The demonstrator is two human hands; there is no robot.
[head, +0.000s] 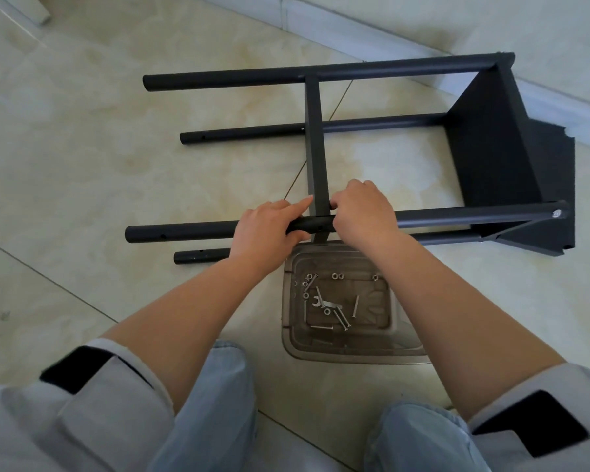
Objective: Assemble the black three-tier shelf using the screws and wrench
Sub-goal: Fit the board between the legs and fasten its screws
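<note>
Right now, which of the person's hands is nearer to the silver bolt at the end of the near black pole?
Right. The right hand grips the near pole closer to the bolt; the left hand holds the pole farther away, beyond the right hand.

The right hand (pixel 361 212) covers the joint where the middle shelf panel (pixel 315 141) meets the near pole (pixel 457 218), so any screw there is hidden. Its fingers curl out of sight. The left forearm hides part of the lowest pole (pixel 198 257). The right forearm covers a corner of the clear tray (pixel 321 352).
</note>
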